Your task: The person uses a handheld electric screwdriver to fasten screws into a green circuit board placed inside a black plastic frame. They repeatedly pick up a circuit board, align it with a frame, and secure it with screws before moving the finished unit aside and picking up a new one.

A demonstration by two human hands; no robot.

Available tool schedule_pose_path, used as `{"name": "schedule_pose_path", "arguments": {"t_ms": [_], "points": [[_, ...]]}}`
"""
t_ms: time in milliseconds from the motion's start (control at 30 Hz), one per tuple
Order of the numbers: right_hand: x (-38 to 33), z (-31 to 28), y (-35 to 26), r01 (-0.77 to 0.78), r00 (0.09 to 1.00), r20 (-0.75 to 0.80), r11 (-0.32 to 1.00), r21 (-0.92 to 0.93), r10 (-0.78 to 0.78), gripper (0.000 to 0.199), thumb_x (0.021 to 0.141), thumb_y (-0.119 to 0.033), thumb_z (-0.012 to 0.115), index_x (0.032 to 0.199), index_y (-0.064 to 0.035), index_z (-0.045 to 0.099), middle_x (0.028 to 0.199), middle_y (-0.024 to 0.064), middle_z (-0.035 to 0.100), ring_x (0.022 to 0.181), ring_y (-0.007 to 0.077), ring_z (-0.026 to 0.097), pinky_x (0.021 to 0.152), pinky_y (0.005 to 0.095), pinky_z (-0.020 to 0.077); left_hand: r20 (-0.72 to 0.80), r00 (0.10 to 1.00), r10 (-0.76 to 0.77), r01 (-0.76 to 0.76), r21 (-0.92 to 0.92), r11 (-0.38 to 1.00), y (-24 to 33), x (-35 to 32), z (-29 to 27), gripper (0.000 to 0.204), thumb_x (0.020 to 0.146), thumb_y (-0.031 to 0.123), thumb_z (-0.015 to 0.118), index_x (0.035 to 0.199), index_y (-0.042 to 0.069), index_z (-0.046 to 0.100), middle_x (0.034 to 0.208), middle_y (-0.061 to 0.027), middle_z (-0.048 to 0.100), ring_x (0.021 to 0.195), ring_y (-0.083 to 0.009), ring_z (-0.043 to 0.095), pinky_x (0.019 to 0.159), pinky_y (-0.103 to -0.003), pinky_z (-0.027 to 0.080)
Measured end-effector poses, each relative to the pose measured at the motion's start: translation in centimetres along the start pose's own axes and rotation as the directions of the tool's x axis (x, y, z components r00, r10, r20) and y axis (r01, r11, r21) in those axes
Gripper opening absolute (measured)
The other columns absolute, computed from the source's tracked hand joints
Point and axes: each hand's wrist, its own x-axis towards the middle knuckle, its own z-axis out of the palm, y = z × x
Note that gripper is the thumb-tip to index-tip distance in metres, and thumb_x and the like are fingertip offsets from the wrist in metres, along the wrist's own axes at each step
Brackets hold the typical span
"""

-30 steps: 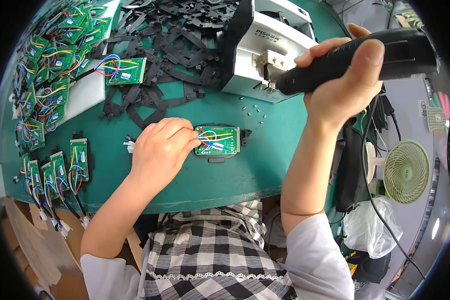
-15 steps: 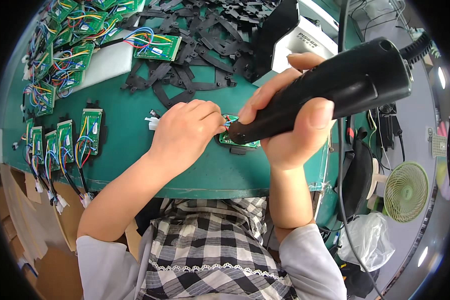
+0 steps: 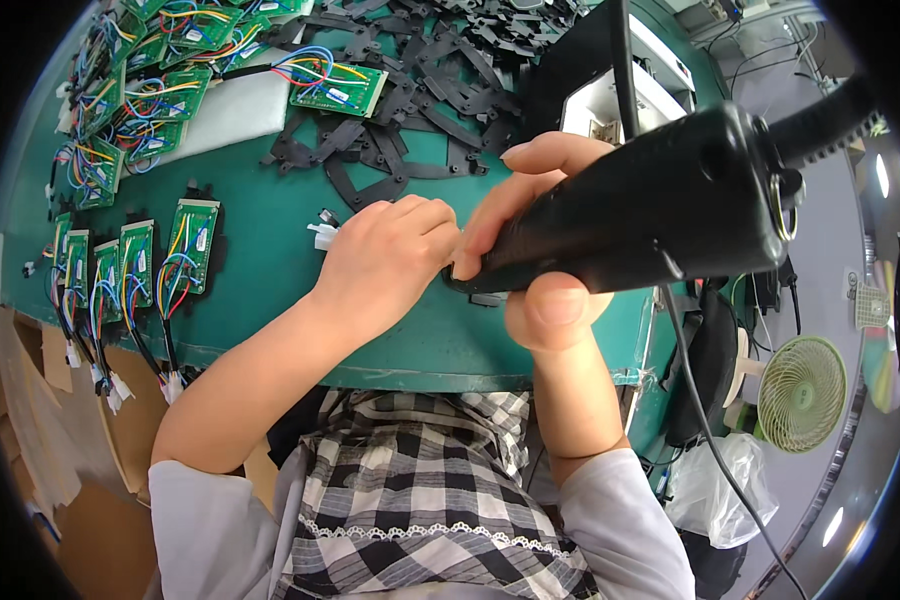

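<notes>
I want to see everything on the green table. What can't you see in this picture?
Head view only:
- The thing under the left hand: covered by that hand; only a white plug sticks out.
- The black power tool tip: hidden behind the left hand.
- The right hand palm: behind the tool.
- The white machine: mostly blocked by the tool.

Green worktop (image 3: 270,300) spans the upper view, its front edge curving across the middle. Brown cardboard (image 3: 30,400) lies on the floor at lower left. Right of the worktop, a small green fan (image 3: 802,393) stands beside a white plastic bag (image 3: 715,490). Bright light spots (image 3: 882,175) dot the grey right rim.
</notes>
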Motion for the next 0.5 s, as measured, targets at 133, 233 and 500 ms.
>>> {"name": "schedule_pose_path", "arguments": {"t_ms": [133,233,500], "points": [[-0.1,-0.6,0.0,-0.035,0.999,-0.036,0.999,0.026,0.036,0.083,0.084,-0.069,0.047,0.114,0.008,0.04,0.06,0.0103,0.056,0.045,0.0191,0.054,0.043,0.0292,0.0455,0.005,0.998,0.055,-0.055,-0.003,0.998,-0.3,-0.1,0.3,0.008,0.073,0.013,0.063,0.079,0.008,0.06,0.086,-0.0015,0.058,0.085,-0.0189,0.058,0.069,-0.032,0.046],[0.2,-2.4,-0.5,-0.04,0.956,-0.274,0.97,0.242,0.108,0.074,0.088,-0.064,0.043,0.124,0.0007,0.038,0.064,0.013,0.055,0.045,0.0231,0.052,0.043,0.0337,0.0461,-0.046,0.994,0.099,-0.102,-0.05,0.994,-0.6,-0.3,0.6,0.018,0.074,0.019,0.069,0.083,0.006,0.061,0.089,-0.0039,0.06,0.088,-0.0209,0.059,0.073,-0.033,0.046],[1.0,-6.5,-1.8,-0.052,0.911,-0.329,0.862,0.504,0.247,0.07,0.088,-0.063,0.044,0.12,-0.0014,0.047,0.068,0.01,0.052,0.049,0.0196,0.047,0.047,0.0341,0.0396,0.175,0.984,0.017,-0.006,-0.061,0.998,1.0,-0.3,-3.1,0.044,0.067,0.03,0.076,0.098,0.007,0.055,0.098,-0.0084,0.059,0.095,-0.0259,0.058,0.081,-0.038,0.047]]}}
